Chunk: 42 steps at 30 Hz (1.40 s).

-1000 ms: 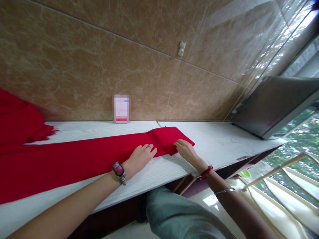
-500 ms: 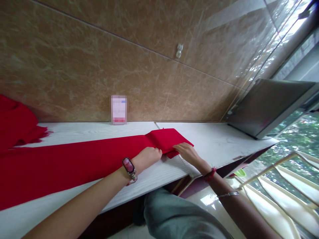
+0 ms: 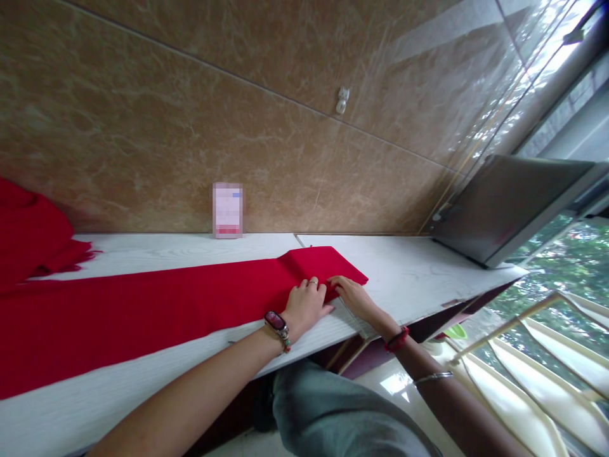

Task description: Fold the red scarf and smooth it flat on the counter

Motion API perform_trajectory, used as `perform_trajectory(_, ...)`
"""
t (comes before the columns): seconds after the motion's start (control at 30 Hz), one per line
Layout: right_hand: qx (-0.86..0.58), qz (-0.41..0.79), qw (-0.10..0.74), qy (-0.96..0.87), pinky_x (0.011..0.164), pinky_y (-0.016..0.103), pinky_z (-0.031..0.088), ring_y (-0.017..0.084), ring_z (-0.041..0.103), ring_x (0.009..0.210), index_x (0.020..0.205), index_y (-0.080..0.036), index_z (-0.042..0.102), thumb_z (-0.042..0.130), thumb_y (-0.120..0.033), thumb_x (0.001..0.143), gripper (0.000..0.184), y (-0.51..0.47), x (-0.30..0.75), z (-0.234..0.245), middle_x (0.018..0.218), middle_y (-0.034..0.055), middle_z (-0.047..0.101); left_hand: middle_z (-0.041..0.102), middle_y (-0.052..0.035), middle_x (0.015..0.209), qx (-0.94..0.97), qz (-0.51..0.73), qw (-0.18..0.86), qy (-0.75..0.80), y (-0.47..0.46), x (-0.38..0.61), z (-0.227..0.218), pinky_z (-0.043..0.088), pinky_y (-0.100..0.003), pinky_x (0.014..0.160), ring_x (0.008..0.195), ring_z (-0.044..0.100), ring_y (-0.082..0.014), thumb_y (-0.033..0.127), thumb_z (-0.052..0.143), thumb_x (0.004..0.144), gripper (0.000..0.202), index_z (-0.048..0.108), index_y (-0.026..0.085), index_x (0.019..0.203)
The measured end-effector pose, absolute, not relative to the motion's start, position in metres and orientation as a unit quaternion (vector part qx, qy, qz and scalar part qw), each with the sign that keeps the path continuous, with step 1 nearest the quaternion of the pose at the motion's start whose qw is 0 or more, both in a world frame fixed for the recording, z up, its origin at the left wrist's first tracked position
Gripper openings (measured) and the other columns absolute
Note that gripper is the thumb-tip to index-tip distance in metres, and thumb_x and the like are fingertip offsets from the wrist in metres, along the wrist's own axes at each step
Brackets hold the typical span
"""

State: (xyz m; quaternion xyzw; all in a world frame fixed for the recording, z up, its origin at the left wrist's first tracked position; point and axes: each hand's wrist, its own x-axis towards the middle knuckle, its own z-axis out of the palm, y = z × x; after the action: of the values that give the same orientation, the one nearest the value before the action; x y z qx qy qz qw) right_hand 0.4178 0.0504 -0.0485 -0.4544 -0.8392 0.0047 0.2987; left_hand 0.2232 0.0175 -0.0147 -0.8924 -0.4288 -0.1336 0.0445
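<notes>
The long, flat red fabric strip point(image 3: 157, 308) lies beneath the left hand's point(image 3: 304, 310) spread fingers; the right hand's point(image 3: 356, 299) bent fingers meet its folded end, pinching uncertain.

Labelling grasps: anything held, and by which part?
Can't tell if held: left hand and right hand touch the red cloth at its folded end's near edge.

Nothing can be read (pale panel point(image 3: 227, 211) pixelated).
</notes>
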Motion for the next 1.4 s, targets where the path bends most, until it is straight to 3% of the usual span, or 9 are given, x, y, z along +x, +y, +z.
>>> perform_trajectory(0.13,-0.441,0.057,0.329,-0.833,0.075,0.033,0.048,0.017,0.061,0.086,0.083,-0.019,0.051,0.039,-0.013,0.08,0.014,0.059,0.422,-0.046,0.092,0.0069,0.065,0.052,-0.0124,0.103,-0.87,-0.164,0.041,-0.463,0.022,0.231,-0.018,0.047,-0.035,0.075,0.099,0.051,-0.0253,0.03,0.051,0.086,0.025,0.052,0.014,0.104)
perform_trajectory(0.27,-0.422,0.066,0.338,-0.839,0.076,0.034,0.048,0.017,0.06,0.086,0.08,-0.02,0.051,0.04,-0.013,0.079,0.013,0.058,0.422,-0.04,0.09,0.0066,0.064,0.05,-0.0118,0.109,-0.861,-0.169,0.018,-0.479,0.029,0.229,-0.019,0.045,-0.036,0.081,0.103,0.048,-0.0248,0.027,0.053,0.083,0.026,0.051,0.016,0.107)
perform_trajectory(0.5,-0.411,0.049,0.312,-0.855,0.083,0.037,0.047,0.019,0.057,0.099,0.082,-0.02,0.053,0.04,-0.014,0.083,0.014,0.041,0.42,-0.044,0.106,0.0111,0.061,0.038,-0.0153,0.134,-0.873,-0.179,0.007,-0.453,0.026,0.234,-0.029,0.03,-0.052,0.098,0.126,0.028,-0.0333,0.052,0.052,0.079,0.062,0.039,0.015,0.128)
perform_trajectory(0.67,-0.412,0.066,0.323,-0.85,0.084,0.036,0.046,0.019,0.057,0.1,0.08,-0.02,0.051,0.039,-0.012,0.083,0.014,0.045,0.421,-0.042,0.104,0.0104,0.062,0.035,-0.0165,0.139,-0.866,-0.151,0.009,-0.477,0.031,0.241,-0.032,0.029,-0.054,0.099,0.128,0.027,-0.0356,0.035,0.051,0.083,0.057,0.035,0.011,0.133)
perform_trajectory(0.83,-0.405,0.096,0.34,-0.843,0.085,0.036,0.045,0.019,0.056,0.102,0.08,-0.02,0.049,0.039,-0.012,0.082,0.013,0.045,0.418,-0.042,0.105,0.0098,0.062,0.034,-0.0142,0.14,-0.877,-0.129,-0.01,-0.463,0.045,0.227,-0.029,0.029,-0.059,0.097,0.128,0.025,-0.0371,0.033,0.053,0.083,0.056,0.036,0.015,0.133)
perform_trajectory(0.97,-0.413,0.077,0.323,-0.848,0.087,0.038,0.044,0.02,0.054,0.106,0.08,-0.019,0.052,0.041,-0.012,0.082,0.013,0.04,0.413,-0.045,0.111,0.0116,0.06,0.035,-0.0144,0.138,-0.896,-0.128,-0.004,-0.425,0.045,0.214,-0.02,0.034,-0.054,0.097,0.127,0.027,-0.0355,0.028,0.057,0.081,0.055,0.038,0.016,0.131)
perform_trajectory(1.13,-0.41,0.066,0.305,-0.857,0.089,0.039,0.043,0.021,0.053,0.108,0.083,-0.019,0.055,0.046,-0.014,0.083,0.01,0.036,0.415,-0.046,0.116,0.0113,0.058,0.056,-0.0154,0.106,-0.913,-0.094,0.034,-0.396,0.024,0.21,0.003,0.051,-0.034,0.073,0.096,0.058,-0.0239,0.005,0.04,0.086,0.028,0.053,0.01,0.11)
perform_trajectory(1.23,-0.406,0.076,0.313,-0.855,0.09,0.038,0.043,0.02,0.052,0.11,0.086,-0.02,0.056,0.047,-0.013,0.082,0.011,0.035,0.417,-0.045,0.116,0.0105,0.058,0.061,-0.0134,0.092,-0.92,-0.068,0.024,-0.385,0.016,0.209,0.012,0.053,-0.032,0.067,0.085,0.062,-0.0233,0.002,0.037,0.086,0.026,0.056,0.008,0.101)
perform_trajectory(1.4,-0.412,0.079,0.322,-0.849,0.089,0.037,0.044,0.02,0.054,0.107,0.084,-0.021,0.058,0.048,-0.012,0.081,0.014,0.037,0.416,-0.046,0.114,0.0086,0.059,0.063,-0.0126,0.089,-0.944,-0.045,0.033,-0.325,0.016,0.209,0.008,0.052,-0.034,0.071,0.085,0.063,-0.0239,0.001,0.041,0.084,0.024,0.06,0.009,0.096)
